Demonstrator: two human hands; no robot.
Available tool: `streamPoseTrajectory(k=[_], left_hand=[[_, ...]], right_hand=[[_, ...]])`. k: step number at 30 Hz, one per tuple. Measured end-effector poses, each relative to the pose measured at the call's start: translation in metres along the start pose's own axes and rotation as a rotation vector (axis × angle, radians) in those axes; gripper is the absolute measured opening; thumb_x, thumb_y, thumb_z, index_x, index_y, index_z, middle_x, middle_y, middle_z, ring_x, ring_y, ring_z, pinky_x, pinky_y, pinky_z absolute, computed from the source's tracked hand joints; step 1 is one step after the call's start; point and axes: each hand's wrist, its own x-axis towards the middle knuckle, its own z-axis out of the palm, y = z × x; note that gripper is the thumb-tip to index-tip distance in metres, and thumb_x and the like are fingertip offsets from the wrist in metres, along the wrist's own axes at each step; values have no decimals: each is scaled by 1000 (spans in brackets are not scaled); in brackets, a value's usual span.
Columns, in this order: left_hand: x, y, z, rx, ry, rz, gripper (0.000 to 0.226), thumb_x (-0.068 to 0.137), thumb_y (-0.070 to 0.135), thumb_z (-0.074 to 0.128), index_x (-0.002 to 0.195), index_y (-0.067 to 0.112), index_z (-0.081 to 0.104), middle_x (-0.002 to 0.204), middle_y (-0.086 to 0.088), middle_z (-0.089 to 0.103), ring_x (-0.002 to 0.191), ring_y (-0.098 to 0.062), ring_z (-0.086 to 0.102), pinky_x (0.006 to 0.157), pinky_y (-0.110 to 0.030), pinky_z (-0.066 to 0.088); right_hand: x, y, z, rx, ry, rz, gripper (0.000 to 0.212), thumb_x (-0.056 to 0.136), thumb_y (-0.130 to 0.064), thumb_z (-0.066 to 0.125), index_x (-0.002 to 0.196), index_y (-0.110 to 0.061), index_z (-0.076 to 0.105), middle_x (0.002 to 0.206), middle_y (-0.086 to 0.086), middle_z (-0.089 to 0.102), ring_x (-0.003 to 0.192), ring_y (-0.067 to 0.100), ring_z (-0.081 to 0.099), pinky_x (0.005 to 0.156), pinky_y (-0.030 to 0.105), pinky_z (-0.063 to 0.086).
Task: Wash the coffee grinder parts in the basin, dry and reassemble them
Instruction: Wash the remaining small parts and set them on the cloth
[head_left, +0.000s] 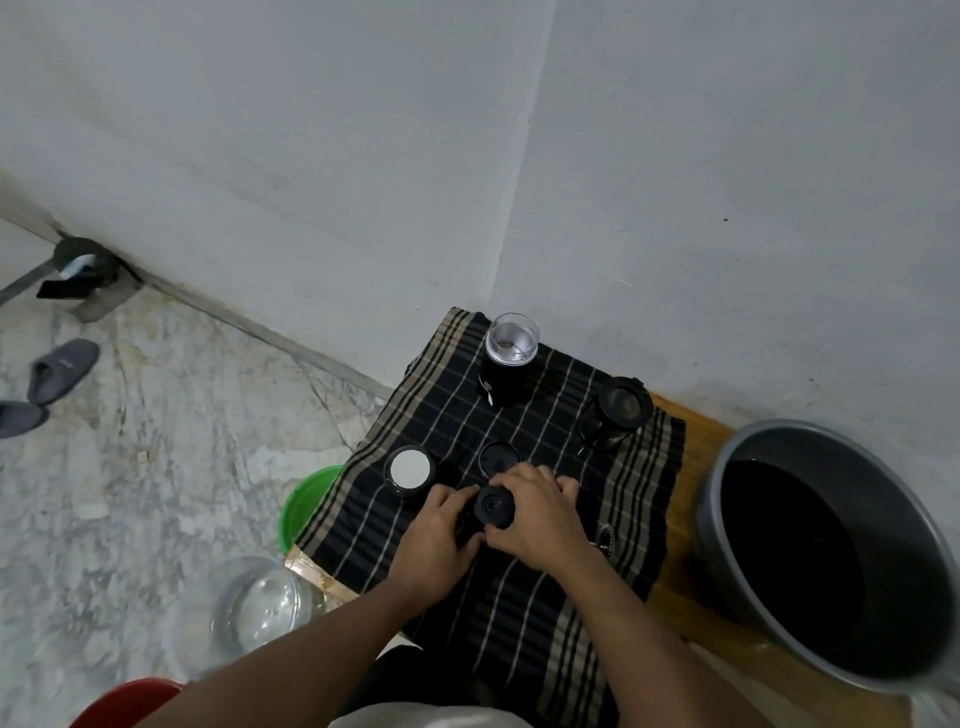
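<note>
A small black round grinder part (493, 505) sits between both hands over the black striped cloth (561, 613). My left hand (439, 540) grips it from the left and my right hand (535, 512) curls round it from the right. Just behind lies another black round part (498, 457). A black cup-like part with a white inside (409, 470) stands to the left. The grinder body with a clear top (510, 358) stands at the cloth's far edge. A black chamber part (621, 410) stands at the far right.
A grey basin (727, 493) with dark water sits on the wooden table (691, 613) to the right. On the marble floor to the left are a green bucket (304, 506), a clear bowl (260, 603) and a red tub (130, 701). Slippers (62, 371) lie far left.
</note>
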Motion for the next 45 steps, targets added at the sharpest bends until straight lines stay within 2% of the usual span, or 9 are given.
streamPoseTrajectory(k=[9, 15, 17, 20, 22, 27, 32, 36, 45], left_hand=[[19, 47, -8, -176, 34, 67, 61, 87, 3, 61, 146, 14, 51, 110, 16, 47, 100, 10, 54, 85, -3, 41], [50, 129, 18, -424, -93, -17, 20, 102, 18, 55, 102, 13, 75, 98, -8, 72, 90, -8, 65, 81, -20, 48], [57, 159, 30, -525, -203, -106, 36, 105, 32, 54, 78, 10, 67, 77, -18, 68, 70, -16, 61, 62, -21, 47], [69, 212, 62, -560, -360, -228, 53, 97, 56, 58, 78, 7, 66, 60, -9, 57, 50, -20, 53, 45, -25, 40], [80, 239, 83, -496, -422, -233, 46, 94, 51, 66, 88, 6, 73, 63, -4, 62, 48, -15, 54, 43, -27, 41], [109, 296, 145, -304, -564, -234, 28, 95, 31, 70, 109, 8, 75, 86, -9, 74, 65, -18, 66, 58, -29, 55], [127, 301, 224, 3, -578, -100, 37, 89, 26, 75, 122, 11, 69, 117, -5, 70, 103, -23, 67, 82, -30, 55], [126, 284, 263, 59, -548, -216, 55, 86, 14, 76, 138, 14, 58, 136, -9, 61, 123, -25, 59, 95, -26, 48], [121, 264, 290, 226, -479, -109, 49, 84, 4, 70, 129, 23, 61, 127, -7, 65, 117, -25, 63, 94, -30, 50]], right_hand=[[-7, 32, -42, 508, 93, 67, 78, 71, -39, 82, 139, -39, 46, 112, -23, 65, 113, 0, 57, 109, 35, 31], [-44, 89, -90, 875, 291, 184, 77, 75, -24, 89, 139, -32, 47, 111, -9, 72, 112, 6, 63, 93, 17, 45], [-59, 110, -98, 908, 319, 204, 81, 74, -21, 89, 141, -31, 45, 112, -7, 71, 115, 6, 62, 96, 16, 42], [-90, 154, -111, 892, 362, 240, 88, 74, -18, 89, 146, -29, 41, 113, -11, 71, 113, -3, 60, 99, 21, 45], [-106, 177, -118, 859, 365, 264, 95, 74, -16, 88, 152, -29, 35, 113, -15, 70, 110, -11, 58, 89, 13, 43], [-136, 248, -116, 859, 398, 358, 101, 75, -11, 86, 154, -31, 27, 121, -13, 66, 117, 0, 56, 95, 19, 40], [-145, 319, -78, 1150, 449, 780, 51, 98, -7, 59, 145, -16, 43, 127, 11, 59, 110, 25, 59, 92, 41, 50], [-138, 344, -61, 1336, 368, 1011, 25, 104, -18, 46, 128, -24, 47, 107, 12, 64, 87, 27, 63, 75, 41, 53], [-121, 354, -51, 957, 113, 789, 36, 98, -10, 51, 134, -15, 58, 135, 8, 59, 122, 25, 57, 109, 38, 43]])
